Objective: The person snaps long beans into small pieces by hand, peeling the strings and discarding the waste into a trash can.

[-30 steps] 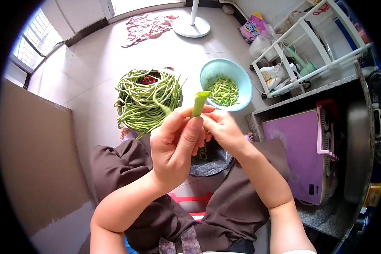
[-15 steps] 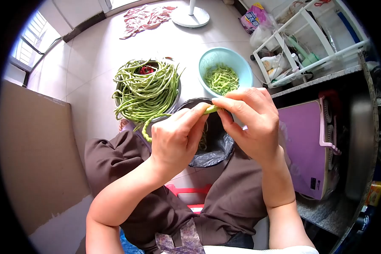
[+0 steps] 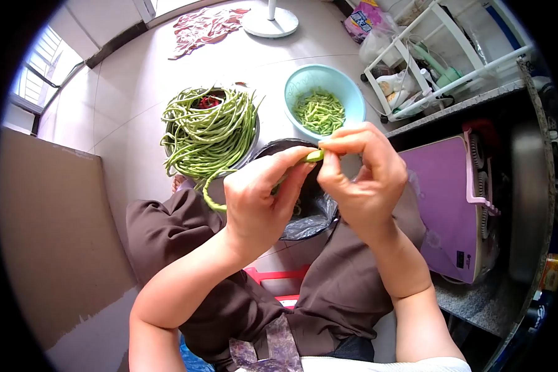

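My left hand (image 3: pixel 254 195) is closed around a green long bean (image 3: pixel 315 156), whose tail curls out past the wrist side toward the pile. At the bean's front end, the thumb and fingertips of my right hand (image 3: pixel 369 180) are pinched together. Both hands are above a bin lined with a black plastic bag (image 3: pixel 313 223). Ahead on the left, a heap of uncut long beans (image 3: pixel 214 139) overhangs a round container, with something red in its middle. A light blue basin (image 3: pixel 355 99) ahead on the right holds short bean pieces (image 3: pixel 320 113).
On the right stand a white rack (image 3: pixel 437 96) with bottles and bags, and a purple board-like panel (image 3: pixel 440 204) under a stone ledge. A brown cardboard-like panel (image 3: pixel 59 229) is at left. A patterned cloth (image 3: pixel 204 31) and a round white base (image 3: pixel 271 25) are on the floor.
My right fingers have drawn in closer at the bean's tip and curled more tightly. My left hand keeps its hold. The whole view has shifted slightly.
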{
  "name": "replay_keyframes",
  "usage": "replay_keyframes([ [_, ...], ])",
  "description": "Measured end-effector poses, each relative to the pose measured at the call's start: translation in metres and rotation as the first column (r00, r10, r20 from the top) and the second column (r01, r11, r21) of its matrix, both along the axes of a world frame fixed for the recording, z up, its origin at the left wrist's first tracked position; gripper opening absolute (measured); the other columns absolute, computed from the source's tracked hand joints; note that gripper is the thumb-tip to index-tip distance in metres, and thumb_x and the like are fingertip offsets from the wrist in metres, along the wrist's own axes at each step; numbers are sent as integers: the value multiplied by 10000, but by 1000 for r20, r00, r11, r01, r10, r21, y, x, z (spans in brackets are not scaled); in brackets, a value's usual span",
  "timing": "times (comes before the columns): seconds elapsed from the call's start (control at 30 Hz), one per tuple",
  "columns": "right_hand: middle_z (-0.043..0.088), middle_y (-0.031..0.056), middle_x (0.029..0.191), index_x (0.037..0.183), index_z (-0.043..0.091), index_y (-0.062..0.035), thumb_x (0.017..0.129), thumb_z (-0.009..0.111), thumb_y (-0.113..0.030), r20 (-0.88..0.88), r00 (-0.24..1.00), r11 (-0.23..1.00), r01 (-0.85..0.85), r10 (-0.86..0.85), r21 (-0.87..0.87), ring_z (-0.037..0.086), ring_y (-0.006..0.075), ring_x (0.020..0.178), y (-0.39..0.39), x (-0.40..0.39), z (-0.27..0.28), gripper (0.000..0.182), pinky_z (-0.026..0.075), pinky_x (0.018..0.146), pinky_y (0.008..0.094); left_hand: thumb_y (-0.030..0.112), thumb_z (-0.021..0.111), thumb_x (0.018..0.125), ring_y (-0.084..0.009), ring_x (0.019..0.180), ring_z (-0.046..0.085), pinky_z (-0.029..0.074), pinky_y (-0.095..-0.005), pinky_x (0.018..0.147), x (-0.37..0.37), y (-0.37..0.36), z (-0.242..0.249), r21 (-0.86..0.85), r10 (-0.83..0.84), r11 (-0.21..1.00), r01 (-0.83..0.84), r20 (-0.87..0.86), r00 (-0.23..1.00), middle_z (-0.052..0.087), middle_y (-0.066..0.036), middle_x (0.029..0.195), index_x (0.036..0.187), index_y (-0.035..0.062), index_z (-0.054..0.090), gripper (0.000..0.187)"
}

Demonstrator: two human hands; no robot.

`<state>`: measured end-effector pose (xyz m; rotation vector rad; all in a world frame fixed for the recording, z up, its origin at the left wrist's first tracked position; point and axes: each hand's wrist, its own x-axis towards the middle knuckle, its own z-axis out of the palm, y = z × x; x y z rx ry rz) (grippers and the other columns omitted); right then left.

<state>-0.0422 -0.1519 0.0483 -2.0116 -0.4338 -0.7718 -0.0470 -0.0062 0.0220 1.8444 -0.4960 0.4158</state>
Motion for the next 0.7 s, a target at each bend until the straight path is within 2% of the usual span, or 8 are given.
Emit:
replay_keyframes([
  [0.07, 621, 54, 766, 887, 647, 24, 783, 623, 59, -270, 942, 941, -105, 197, 323, 606, 100, 715, -2, -1, 1, 113, 492, 672, 236, 5, 629, 827, -184, 649, 647, 490, -254, 580, 0, -1, -3, -144, -32, 989, 20, -79, 996, 661, -134, 792, 966, 4, 639, 140],
  [0.1, 631, 52, 793, 923, 643, 34, 817, 611, 48, -316, 892, 854, -131, 323, 503, 612, 96, 746, 0, -2, 1, 112, 499, 696, 229, -4, 612, 844, -139, 686, 650, 491, -237, 612, 0, -4, -8, -249, -56, 968, 24, -123, 991, 668, -120, 804, 981, -12, 634, 139],
  [0.13, 641, 51, 820, 960, 639, 44, 851, 599, 36, -334, 829, 735, -130, 449, 665, 617, 91, 778, 0, -2, 2, 116, 505, 720, 223, -4, 612, 844, -139, 686, 650, 491, -237, 612, 0, -3, -9, -248, -55, 969, 23, -123, 991, 668, -120, 804, 981, -12, 634, 139],
  [0.23, 652, 62, 878, 996, 624, 56, 878, 590, 3, -362, 791, 709, -123, 493, 694, 625, 98, 805, 0, -2, -3, 134, 513, 751, 223, 3, 587, 872, -95, 748, 636, 484, -219, 662, 1, -1, -12, -396, -141, 918, 31, -252, 957, 678, -88, 837, 1013, -14, 630, 148],
  [0.33, 659, 64, 895, 993, 629, 49, 873, 596, -2, -390, 776, 710, -102, 495, 697, 624, 96, 803, 0, -2, -6, 134, 514, 758, 226, 22, 567, 896, -90, 795, 627, 484, -215, 704, 1, 4, -11, -394, -177, 918, 40, -316, 932, 679, -86, 877, 1025, -32, 619, 148],
  [0.47, 658, 48, 868, 987, 634, 43, 871, 601, -10, -434, 736, 694, -67, 520, 717, 619, 87, 794, -3, 1, -20, 132, 506, 751, 216, 69, 532, 934, -108, 863, 617, 479, -220, 786, 9, 5, -4, -535, -200, 845, 1, -315, 928, 664, -94, 953, 1036, -65, 595, 179],
  [0.53, 657, 37, 849, 971, 643, 37, 868, 606, -20, -584, 675, 815, -45, 451, 578, 609, 76, 774, -8, 2, -33, 123, 495, 730, 203, 130, 529, 943, -171, 897, 635, 493, -287, 834, 13, 10, -6, -528, -183, 849, -23, -334, 925, 661, -131, 982, 1040, -47, 582, 209],
  [0.7, 661, 32, 772, 893, 672, 14, 828, 615, -37, -719, 601, 908, -27, 349, 419, 592, 71, 711, -16, 5, -91, 101, 477, 658, 215, 146, 531, 943, -179, 878, 641, 492, -276, 802, 19, 14, -15, -481, -179, 875, -52, -421, 889, 668, -131, 945, 1025, -50, 588, 220],
])
